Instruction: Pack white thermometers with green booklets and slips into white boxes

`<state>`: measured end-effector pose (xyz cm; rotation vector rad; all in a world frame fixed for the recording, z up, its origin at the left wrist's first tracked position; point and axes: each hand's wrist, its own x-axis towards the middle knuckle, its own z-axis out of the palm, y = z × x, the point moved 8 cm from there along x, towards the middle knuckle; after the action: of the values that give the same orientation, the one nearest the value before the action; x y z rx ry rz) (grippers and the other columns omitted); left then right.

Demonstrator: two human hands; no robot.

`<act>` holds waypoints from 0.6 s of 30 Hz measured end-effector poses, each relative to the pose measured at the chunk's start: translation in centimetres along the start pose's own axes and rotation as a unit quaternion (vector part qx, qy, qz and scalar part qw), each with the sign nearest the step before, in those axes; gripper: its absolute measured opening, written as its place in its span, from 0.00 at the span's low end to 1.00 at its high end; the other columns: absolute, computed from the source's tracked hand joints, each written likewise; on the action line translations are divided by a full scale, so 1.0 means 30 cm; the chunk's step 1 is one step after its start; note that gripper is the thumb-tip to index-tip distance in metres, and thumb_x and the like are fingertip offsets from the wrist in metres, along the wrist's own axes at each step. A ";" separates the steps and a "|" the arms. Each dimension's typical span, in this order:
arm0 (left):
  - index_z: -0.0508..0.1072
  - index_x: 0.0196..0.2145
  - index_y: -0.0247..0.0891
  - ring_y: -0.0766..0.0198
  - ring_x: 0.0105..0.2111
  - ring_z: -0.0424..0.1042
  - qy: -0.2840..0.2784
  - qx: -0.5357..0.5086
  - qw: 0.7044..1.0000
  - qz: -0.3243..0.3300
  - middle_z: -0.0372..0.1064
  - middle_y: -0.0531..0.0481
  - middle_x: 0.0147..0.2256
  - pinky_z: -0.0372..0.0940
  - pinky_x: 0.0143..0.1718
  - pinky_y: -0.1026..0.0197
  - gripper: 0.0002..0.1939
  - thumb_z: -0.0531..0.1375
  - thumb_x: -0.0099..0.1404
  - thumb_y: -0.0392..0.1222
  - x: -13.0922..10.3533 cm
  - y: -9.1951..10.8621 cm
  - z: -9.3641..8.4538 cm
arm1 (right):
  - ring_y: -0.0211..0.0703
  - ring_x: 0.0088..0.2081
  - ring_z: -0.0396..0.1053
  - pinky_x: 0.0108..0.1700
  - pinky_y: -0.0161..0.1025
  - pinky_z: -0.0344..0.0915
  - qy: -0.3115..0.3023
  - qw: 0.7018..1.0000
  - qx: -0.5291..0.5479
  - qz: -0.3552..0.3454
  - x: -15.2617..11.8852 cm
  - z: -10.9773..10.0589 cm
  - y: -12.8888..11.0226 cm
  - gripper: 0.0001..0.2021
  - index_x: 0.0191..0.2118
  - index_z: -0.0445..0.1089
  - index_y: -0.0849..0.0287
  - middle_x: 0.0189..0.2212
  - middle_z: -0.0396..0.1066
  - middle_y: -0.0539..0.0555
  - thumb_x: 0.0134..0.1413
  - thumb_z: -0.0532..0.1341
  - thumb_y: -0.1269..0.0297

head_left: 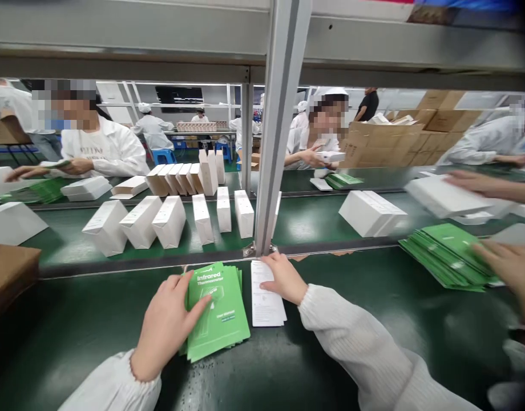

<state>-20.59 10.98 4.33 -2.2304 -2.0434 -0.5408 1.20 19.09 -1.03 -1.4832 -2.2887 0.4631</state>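
My left hand (162, 319) is on a stack of green Infrared Thermometer user manuals (222, 308) lying on the dark green work surface. Its thumb presses across the top cover, while the fingers curl along the stack's left edge. Just to the right lies a small pile of white printed leaflets (266, 311), slightly fanned at the lower end. My right hand (286, 279) reaches over the pile's upper right part, fingertips at the top edge and thumb spread apart on the printed face.
A metal post (279, 131) rises directly behind the leaflets. White boxes (168, 221) stand on the belt beyond the ledge. A brown carton (9, 274) sits at left. On the right, a co-worker's hands move beside another green manual stack (448, 254) and a blurred white box (442, 194).
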 end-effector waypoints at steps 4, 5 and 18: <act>0.56 0.53 0.34 0.55 0.32 0.67 -0.101 -0.036 0.988 -0.110 0.62 0.46 0.34 0.59 0.24 0.60 0.37 0.45 0.55 0.64 -0.013 -0.052 0.102 | 0.51 0.45 0.56 0.46 0.45 0.55 0.042 0.999 -0.012 0.025 0.011 -0.016 0.005 0.30 0.47 0.63 0.59 0.42 0.61 0.58 0.31 0.68 0.64; 0.55 0.54 0.35 0.56 0.30 0.67 -0.108 -0.057 0.984 -0.128 0.62 0.48 0.32 0.58 0.23 0.61 0.38 0.45 0.54 0.65 -0.006 -0.066 0.112 | 0.50 0.45 0.57 0.45 0.43 0.56 0.051 0.998 -0.010 0.027 0.014 -0.018 0.008 0.27 0.45 0.64 0.59 0.41 0.62 0.57 0.33 0.68 0.65; 0.67 0.36 0.41 0.58 0.30 0.68 -0.004 -0.286 0.935 -0.211 0.69 0.51 0.29 0.60 0.31 0.59 0.20 0.54 0.53 0.59 -0.034 -0.109 0.082 | 0.37 0.25 0.62 0.29 0.33 0.53 0.045 0.990 0.130 -0.014 0.017 -0.060 0.089 0.07 0.24 0.71 0.61 0.21 0.68 0.50 0.48 0.57 0.69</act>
<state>-23.32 11.07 1.13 -2.0088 -2.6512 -1.3136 3.98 20.73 -0.62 -1.3160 -2.0850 0.6445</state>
